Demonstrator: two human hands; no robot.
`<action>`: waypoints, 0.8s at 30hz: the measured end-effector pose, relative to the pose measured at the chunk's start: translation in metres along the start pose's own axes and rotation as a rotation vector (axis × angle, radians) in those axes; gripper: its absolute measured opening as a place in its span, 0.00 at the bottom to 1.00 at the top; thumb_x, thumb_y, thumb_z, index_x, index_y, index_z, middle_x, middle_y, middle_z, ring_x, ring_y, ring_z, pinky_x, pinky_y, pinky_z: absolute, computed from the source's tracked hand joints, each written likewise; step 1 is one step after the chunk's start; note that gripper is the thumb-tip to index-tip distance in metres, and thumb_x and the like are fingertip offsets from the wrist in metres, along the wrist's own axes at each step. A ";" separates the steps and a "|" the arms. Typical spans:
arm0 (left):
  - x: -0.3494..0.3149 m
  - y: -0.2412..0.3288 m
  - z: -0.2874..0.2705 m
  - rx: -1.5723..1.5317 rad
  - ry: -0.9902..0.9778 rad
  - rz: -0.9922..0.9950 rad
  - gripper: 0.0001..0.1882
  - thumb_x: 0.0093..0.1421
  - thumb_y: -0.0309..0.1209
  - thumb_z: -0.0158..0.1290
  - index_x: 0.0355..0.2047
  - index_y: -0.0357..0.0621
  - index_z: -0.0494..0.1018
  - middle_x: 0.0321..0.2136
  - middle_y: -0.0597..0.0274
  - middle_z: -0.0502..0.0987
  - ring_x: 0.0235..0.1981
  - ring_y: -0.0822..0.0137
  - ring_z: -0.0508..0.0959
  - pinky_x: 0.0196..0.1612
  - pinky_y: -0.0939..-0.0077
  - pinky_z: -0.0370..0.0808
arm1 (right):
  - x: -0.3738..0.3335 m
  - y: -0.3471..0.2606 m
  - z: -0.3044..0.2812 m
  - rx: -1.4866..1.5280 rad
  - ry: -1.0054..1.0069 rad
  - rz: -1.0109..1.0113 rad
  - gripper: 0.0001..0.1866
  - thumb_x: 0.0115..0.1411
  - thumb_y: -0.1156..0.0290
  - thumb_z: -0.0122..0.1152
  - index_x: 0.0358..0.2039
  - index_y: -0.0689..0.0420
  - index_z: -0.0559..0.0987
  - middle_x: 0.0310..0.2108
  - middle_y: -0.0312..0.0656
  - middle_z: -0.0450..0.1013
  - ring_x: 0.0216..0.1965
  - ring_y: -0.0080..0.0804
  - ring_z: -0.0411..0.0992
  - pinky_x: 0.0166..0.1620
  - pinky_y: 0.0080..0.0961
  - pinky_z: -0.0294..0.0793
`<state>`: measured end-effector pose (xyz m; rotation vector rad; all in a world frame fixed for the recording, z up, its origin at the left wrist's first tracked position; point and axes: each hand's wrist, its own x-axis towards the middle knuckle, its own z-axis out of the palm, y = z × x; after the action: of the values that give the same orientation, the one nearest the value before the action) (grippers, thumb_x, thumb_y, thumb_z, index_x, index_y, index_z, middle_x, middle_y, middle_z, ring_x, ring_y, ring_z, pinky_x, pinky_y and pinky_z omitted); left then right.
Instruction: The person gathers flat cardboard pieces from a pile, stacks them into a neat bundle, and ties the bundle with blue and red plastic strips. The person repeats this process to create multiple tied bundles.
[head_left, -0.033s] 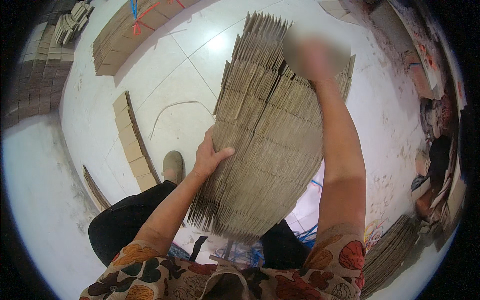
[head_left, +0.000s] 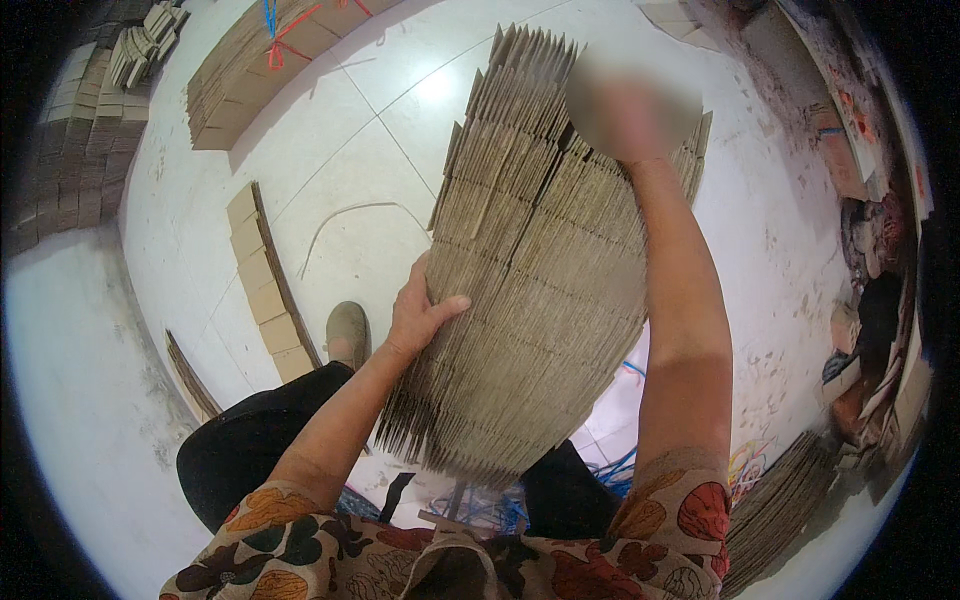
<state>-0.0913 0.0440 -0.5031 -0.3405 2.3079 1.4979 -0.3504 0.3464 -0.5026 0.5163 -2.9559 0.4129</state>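
A large stack of flat cardboard sheets (head_left: 540, 290), seen edge-on in scored rows, fills the middle in front of me. Its far left corner fans out in pointed edges, and a dark gap runs between the sheets near the far end. My left hand (head_left: 423, 312) grips the left side, thumb over the edges and fingers tucked out of sight along the side. At the far right end is my right hand (head_left: 635, 115), arm stretched across the stack. A blur covers its fingers, so I cannot make out their hold.
A tied cardboard bundle (head_left: 250, 85) lies on the white tiled floor (head_left: 340, 140) at the far left. Nearer is a row of cardboard pieces (head_left: 262, 290) beside my shoe (head_left: 347, 330). Stacked cardboard (head_left: 75, 160) stands far left; another pile (head_left: 785, 510) and coloured straps (head_left: 745, 468) lie near right.
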 end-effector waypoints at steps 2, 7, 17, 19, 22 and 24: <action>0.000 0.000 0.000 0.003 0.003 0.009 0.49 0.45 0.48 0.62 0.60 0.36 0.52 0.49 0.45 0.70 0.51 0.53 0.70 0.54 0.66 0.64 | -0.001 -0.006 -0.003 -0.017 0.010 -0.020 0.34 0.51 0.86 0.48 0.55 0.35 0.67 0.38 0.35 0.69 0.47 0.33 0.66 0.61 0.54 0.48; -0.002 0.003 -0.002 0.040 0.008 -0.012 0.49 0.45 0.49 0.62 0.60 0.36 0.51 0.49 0.45 0.69 0.51 0.53 0.70 0.54 0.66 0.64 | -0.001 -0.014 -0.006 -0.117 -0.037 -0.112 0.33 0.52 0.84 0.47 0.56 0.37 0.67 0.38 0.36 0.68 0.47 0.33 0.65 0.62 0.49 0.47; -0.001 0.010 -0.002 0.070 -0.015 -0.010 0.51 0.45 0.54 0.60 0.60 0.37 0.50 0.49 0.42 0.69 0.51 0.52 0.70 0.54 0.66 0.64 | 0.013 -0.001 0.009 -0.028 0.113 -0.199 0.26 0.53 0.81 0.47 0.54 0.47 0.67 0.36 0.40 0.70 0.45 0.39 0.66 0.59 0.51 0.52; -0.003 0.003 -0.002 0.071 0.000 0.005 0.52 0.45 0.54 0.60 0.61 0.37 0.50 0.49 0.42 0.69 0.51 0.51 0.70 0.54 0.66 0.64 | 0.017 -0.022 -0.008 -0.124 0.037 -0.205 0.29 0.52 0.82 0.47 0.55 0.44 0.66 0.35 0.39 0.70 0.43 0.39 0.67 0.56 0.46 0.56; -0.003 0.010 -0.003 0.094 -0.017 -0.032 0.52 0.44 0.54 0.60 0.61 0.38 0.49 0.49 0.42 0.69 0.51 0.50 0.70 0.54 0.65 0.64 | 0.023 -0.028 -0.017 -0.238 -0.116 -0.181 0.30 0.53 0.82 0.46 0.56 0.41 0.66 0.35 0.38 0.70 0.43 0.38 0.67 0.55 0.47 0.57; -0.003 0.014 -0.003 0.072 -0.026 -0.018 0.52 0.44 0.54 0.60 0.61 0.38 0.49 0.49 0.42 0.69 0.51 0.50 0.70 0.54 0.65 0.64 | 0.025 -0.025 -0.013 -0.230 -0.081 -0.199 0.29 0.52 0.82 0.46 0.54 0.41 0.68 0.35 0.38 0.70 0.43 0.38 0.67 0.55 0.47 0.57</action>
<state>-0.0946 0.0469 -0.4896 -0.3200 2.3254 1.3991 -0.3646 0.3196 -0.4800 0.8028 -2.9350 0.0315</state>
